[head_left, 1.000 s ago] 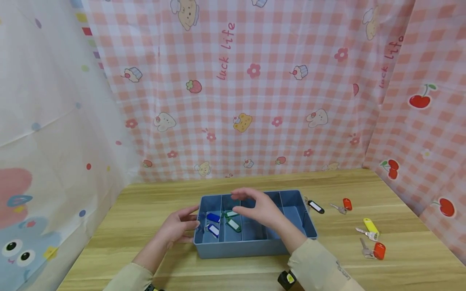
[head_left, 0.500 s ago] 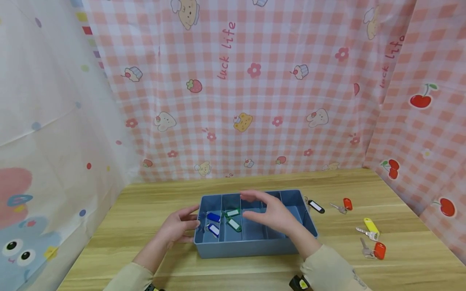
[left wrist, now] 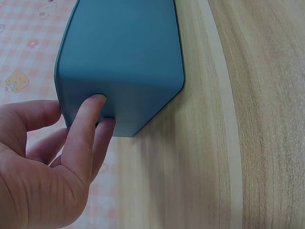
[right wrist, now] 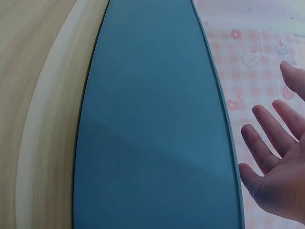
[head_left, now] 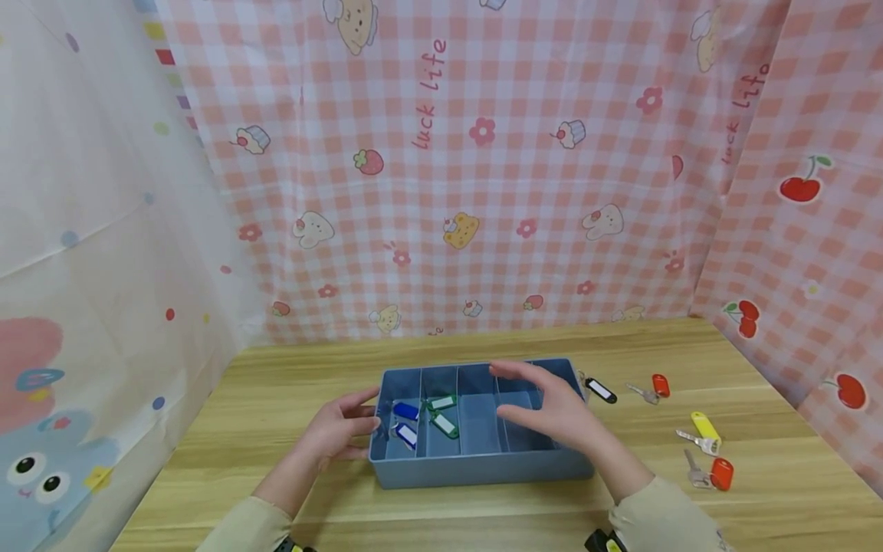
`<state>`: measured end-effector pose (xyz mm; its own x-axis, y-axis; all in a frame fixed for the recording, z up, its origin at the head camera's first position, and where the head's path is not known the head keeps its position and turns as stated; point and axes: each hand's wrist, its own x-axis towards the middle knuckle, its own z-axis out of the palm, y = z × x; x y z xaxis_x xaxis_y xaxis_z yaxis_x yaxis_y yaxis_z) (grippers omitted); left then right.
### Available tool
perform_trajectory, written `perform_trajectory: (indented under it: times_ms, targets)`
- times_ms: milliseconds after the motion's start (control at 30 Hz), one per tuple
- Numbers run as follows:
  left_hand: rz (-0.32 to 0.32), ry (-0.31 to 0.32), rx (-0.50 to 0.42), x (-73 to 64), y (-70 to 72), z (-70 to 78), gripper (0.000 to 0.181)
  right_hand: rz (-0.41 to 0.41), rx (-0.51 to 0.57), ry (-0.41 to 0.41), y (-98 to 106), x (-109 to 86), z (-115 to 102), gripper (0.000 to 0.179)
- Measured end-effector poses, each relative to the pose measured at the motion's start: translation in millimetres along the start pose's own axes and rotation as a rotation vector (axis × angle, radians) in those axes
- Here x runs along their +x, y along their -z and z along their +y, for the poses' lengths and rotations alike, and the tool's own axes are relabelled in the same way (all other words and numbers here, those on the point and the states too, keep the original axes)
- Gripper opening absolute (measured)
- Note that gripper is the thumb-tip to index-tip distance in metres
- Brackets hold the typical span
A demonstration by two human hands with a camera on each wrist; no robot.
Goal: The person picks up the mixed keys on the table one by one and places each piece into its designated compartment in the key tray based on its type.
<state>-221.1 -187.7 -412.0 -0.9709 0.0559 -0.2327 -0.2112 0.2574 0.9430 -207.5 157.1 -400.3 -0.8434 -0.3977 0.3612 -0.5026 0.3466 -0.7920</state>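
Observation:
A blue divided box [head_left: 483,466] lies lengthwise on the wooden table. Two blue key tags [head_left: 406,435] are in its leftmost compartment, and two green key tags [head_left: 444,425] are in the one beside it. At the box's left end my left hand [head_left: 336,431] rests its fingertips against the outer wall; the left wrist view shows the thumb [left wrist: 88,129] flat on that wall. Over the right half of the box hovers my right hand [head_left: 552,406], thumb and fingers spread with nothing between them. The right wrist view shows its fingers [right wrist: 267,143] beside the box's long wall.
Right of the box lie a black key tag [head_left: 601,390], a red key tag [head_left: 661,385] with its key, a yellow key tag [head_left: 705,427] with a key and another red key tag [head_left: 721,474] with a key. A checked curtain [head_left: 524,184] hangs behind the table.
My right hand has moved to the right, from above the green key tags to over the box's right half, fingers still spread. The left hand stays at the box's left end.

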Motion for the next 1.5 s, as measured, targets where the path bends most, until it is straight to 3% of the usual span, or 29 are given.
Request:
perform_trajectory:
  times_ms: [400,667,1067,1500]
  targets:
    - [-0.003,0.004,-0.003,1.4,0.1,-0.5,0.057,0.03,-0.158,0.03,34,-24.7,8,0.06]
    - [-0.007,-0.009,0.001,3.5,1.0,-2.7,0.057,0.033,-0.168,-0.023,56,-44.6,17,0.064]
    - [-0.006,-0.016,-0.004,0.7,0.1,-0.6,0.058,0.078,-0.214,-0.029,78,-69.0,27,0.068]
    - [0.018,-0.022,-0.025,-0.6,-1.4,-1.7,0.056,0.101,-0.206,0.026,98,-91.4,39,0.07]
